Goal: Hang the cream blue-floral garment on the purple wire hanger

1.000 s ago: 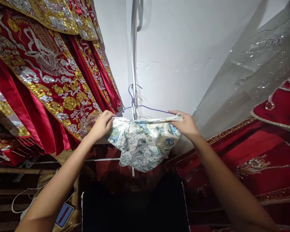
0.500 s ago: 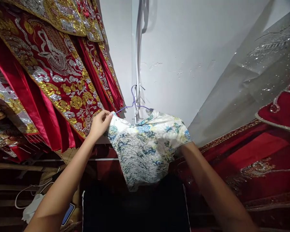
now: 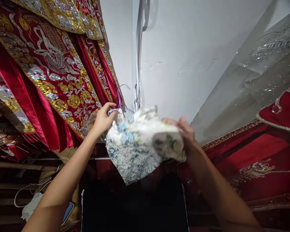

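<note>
Left hand [image 3: 103,119] pinching hanger [image 3: 119,102], floral garment [image 3: 140,141]

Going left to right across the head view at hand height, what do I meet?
Red embroidered robes → left hand → purple hanger → floral garment → right hand → red embroidered cloth.

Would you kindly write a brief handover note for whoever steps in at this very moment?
Left hand: fingers pinch the purple hanger and the edge of the floral garment.
Right hand: grips the garment's other side, blurred.
Garment is bunched between both hands, in front of the white wall, beside the red embroidered robes.
Done: garment is on the hanger, as far as visible.
Left: hanging it up.
</note>
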`<state>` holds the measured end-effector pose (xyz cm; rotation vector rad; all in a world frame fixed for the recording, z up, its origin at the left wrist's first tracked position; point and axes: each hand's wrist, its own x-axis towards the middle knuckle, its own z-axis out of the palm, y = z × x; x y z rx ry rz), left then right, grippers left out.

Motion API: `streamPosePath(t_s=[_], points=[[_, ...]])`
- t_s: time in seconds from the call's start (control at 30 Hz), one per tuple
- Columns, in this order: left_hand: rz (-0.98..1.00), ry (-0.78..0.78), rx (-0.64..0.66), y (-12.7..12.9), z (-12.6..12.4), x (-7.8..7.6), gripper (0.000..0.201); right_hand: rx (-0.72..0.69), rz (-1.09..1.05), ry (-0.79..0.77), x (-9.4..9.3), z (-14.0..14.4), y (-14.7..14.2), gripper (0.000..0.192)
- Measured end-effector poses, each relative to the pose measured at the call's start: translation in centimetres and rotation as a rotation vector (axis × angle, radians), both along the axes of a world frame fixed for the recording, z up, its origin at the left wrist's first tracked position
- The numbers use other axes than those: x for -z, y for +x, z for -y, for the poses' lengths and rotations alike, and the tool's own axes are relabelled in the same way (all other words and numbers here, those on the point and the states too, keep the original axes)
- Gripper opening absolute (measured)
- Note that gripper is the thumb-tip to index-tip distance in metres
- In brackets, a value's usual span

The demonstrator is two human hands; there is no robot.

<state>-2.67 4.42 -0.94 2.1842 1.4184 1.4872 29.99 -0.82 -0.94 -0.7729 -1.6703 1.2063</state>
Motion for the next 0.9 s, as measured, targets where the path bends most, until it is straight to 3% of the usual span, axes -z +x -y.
streamPosePath(t_s=[0.1,0.17,0.2,0.27,0.33,0.4,0.5,0.6,0.67,0.73,0.8,0.9], points=[[0.009,-0.060,0.117,0.6,0.8,2.2,0.025,-0.246,0.237,0.002,2.6,-0.2,-0.6,0.052],[0.025,-0.120,0.216,1.5,1.6,3.5,0.027,-0.141,0.387,0.079,5.0,-0.9,-1.2,0.038],[0.033,-0.142,0.270,2.1,2.0,4.0,0.028,-0.036,0.452,0.156,6.3,-1.4,-1.7,0.040],[0.054,-0.167,0.390,3.6,2.7,4.4,0.029,0.149,0.555,0.360,8.6,-2.1,-3.2,0.066],[0.102,-0.180,0.531,5.4,3.1,4.0,0.030,0.228,0.625,0.559,10.4,-2.7,-5.1,0.090],[0.170,-0.193,0.666,7.2,3.5,3.1,0.032,0.269,0.640,0.693,11.2,-3.2,-6.9,0.084],[0.228,-0.181,0.787,9.3,4.2,1.2,0.034,0.384,0.543,0.761,10.6,-3.9,-8.2,0.063],[0.237,-0.193,0.803,10.4,4.8,-0.5,0.036,0.471,0.429,0.709,9.0,-4.4,-7.6,0.077],[0.247,-0.220,0.781,10.2,4.7,-1.0,0.036,0.429,0.387,0.612,8.0,-4.5,-6.5,0.072],[0.239,-0.267,0.760,9.3,4.2,-0.9,0.032,0.368,0.353,0.517,7.5,-4.5,-5.1,0.045],[0.232,-0.366,0.753,7.4,3.4,-0.2,0.047,0.380,0.315,0.483,7.2,-4.4,-3.2,0.023],[0.414,-0.528,0.684,3.3,2.3,2.1,0.065,0.514,0.241,0.494,6.5,-4.8,0.4,0.016]])
